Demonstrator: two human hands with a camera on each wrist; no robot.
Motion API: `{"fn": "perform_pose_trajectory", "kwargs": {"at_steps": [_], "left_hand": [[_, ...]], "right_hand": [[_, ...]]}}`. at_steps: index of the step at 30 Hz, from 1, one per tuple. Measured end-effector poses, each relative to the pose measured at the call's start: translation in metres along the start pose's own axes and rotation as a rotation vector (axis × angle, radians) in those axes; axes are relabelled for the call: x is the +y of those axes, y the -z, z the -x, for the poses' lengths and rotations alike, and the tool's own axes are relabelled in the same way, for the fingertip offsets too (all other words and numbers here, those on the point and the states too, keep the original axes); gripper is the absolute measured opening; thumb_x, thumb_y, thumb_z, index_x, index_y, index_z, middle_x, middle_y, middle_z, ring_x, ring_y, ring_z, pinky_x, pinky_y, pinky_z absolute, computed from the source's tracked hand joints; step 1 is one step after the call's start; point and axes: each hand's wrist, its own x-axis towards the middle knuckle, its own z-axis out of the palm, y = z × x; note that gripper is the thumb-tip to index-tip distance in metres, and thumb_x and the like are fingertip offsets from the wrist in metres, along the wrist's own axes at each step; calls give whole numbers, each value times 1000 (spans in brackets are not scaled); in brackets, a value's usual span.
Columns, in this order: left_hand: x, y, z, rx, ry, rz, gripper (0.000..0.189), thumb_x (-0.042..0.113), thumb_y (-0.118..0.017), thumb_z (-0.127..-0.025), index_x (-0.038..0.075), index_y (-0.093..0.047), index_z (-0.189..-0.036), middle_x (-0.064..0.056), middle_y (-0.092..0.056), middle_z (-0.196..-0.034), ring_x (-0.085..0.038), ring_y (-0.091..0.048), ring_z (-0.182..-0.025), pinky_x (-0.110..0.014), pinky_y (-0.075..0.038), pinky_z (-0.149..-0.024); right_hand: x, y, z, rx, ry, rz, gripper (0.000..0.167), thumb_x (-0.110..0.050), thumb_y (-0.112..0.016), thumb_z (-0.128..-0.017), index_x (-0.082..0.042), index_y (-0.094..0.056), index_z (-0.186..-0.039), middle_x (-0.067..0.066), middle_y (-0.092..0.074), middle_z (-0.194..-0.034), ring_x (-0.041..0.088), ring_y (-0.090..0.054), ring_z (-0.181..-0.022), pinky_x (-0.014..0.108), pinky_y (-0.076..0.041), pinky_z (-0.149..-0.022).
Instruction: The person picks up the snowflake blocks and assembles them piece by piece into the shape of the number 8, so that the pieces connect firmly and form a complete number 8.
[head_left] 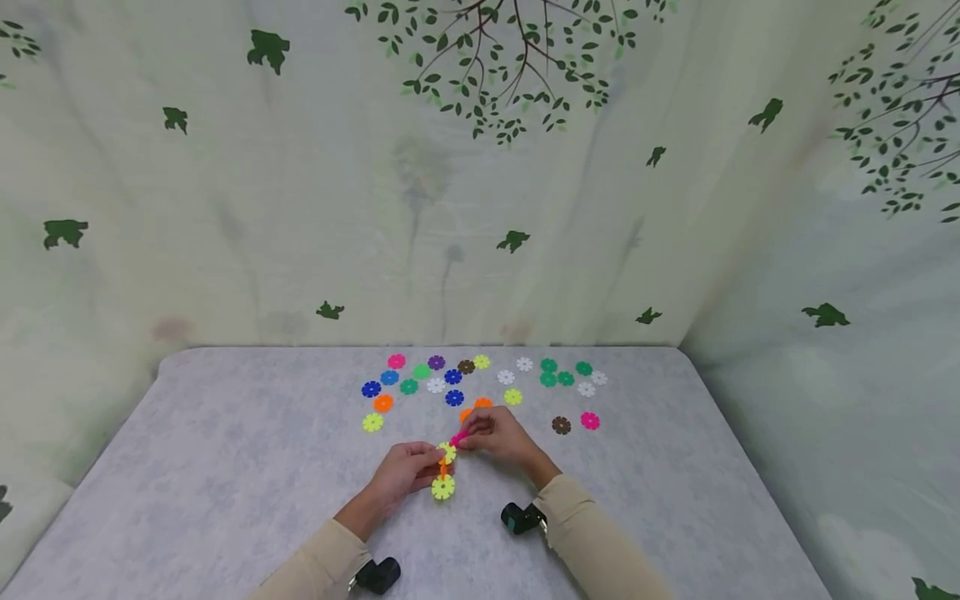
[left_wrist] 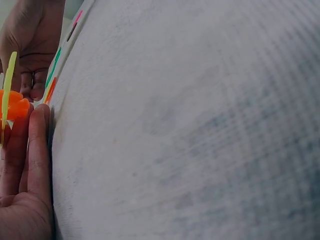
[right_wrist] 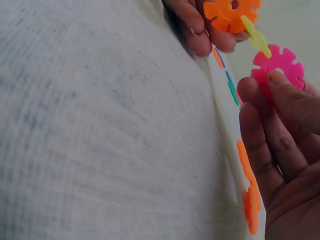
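The held pink disc [right_wrist: 289, 65] is vivid, the orange disc [right_wrist: 225, 15] bright, and the upper yellow disc [head_left: 447, 452] and lower yellow disc [head_left: 443, 493] both lemon. Among the loose discs [head_left: 566, 379], several are deep green, one light green, several white, three dark blue, one lighter blue, one purple, two brown, two pink, the rest yellow or orange. The cloth [head_left: 225, 467] is pale grey, mottled with darker bluish grey. The backdrop [head_left: 337, 208] is off-white, printed with dark green bird-like shapes, brown branches bearing green leaves, and faint grey smudges. The sleeves [head_left: 600, 533] are beige, the wrist cameras [head_left: 381, 575] black.
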Motion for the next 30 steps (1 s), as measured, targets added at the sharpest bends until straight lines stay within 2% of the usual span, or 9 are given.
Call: {"fn": "perform_pose_trajectory", "kwargs": {"at_steps": [7, 9, 14, 18, 24, 30], "left_hand": [[0, -1, 0, 53, 16, -34, 25, 22, -62, -95, -1, -67, -103, -7, -69, -92, -18, -63, -79, -26, -56, -73], [-1, -1, 0, 47, 10, -36, 25, 22, -61, -95, -2, -66, -103, -9, -70, -93, -19, -66, -81, -26, -57, -74], [-2, -1, 0, 39, -48, -30, 24, 17, -58, -97, -5, -65, -104, -15, -71, -96, -24, -70, -87, -30, -57, -79], [-3, -5, 2, 90, -76, -43, 24, 15, -56, -98, -7, -64, -104, -16, -71, -95, -26, -69, -86, -32, -57, -79], [-4, -7, 4, 130, -67, -67, 22, 12, -55, -98, -8, -63, -103, -16, -71, -93, -26, -70, -83, -31, -57, -78], [-4, -9, 1, 114, -30, -82, 23, 16, -58, -97, -6, -63, -103, -13, -71, -94, -24, -70, -85, -30, -57, -78]], "right_hand": [[1, 1, 0, 5, -4, 2, 9, -2, -70, -86, 0, -72, -94, 8, -71, -87, 16, -68, -76, 27, -57, -74], [1, 1, 0, 3, 10, 0, 9, -2, -69, -86, 1, -72, -94, 9, -71, -87, 16, -68, -76, 27, -57, -74], [1, -3, 1, 30, 47, 37, 7, -2, -70, -85, 0, -73, -91, 8, -71, -85, 14, -68, -74, 25, -57, -73], [-5, -8, 2, 68, 66, 99, 6, -2, -71, -84, -2, -74, -90, 4, -70, -83, 12, -65, -74, 23, -56, -73], [-13, -14, 3, 85, 47, 228, 6, -2, -72, -83, -5, -74, -88, -3, -68, -80, 8, -60, -74, 18, -54, -74], [-11, -7, 2, 53, 5, 229, 5, -8, -73, -84, -9, -75, -88, -5, -68, -81, 9, -60, -77, 20, -54, -76]]}}
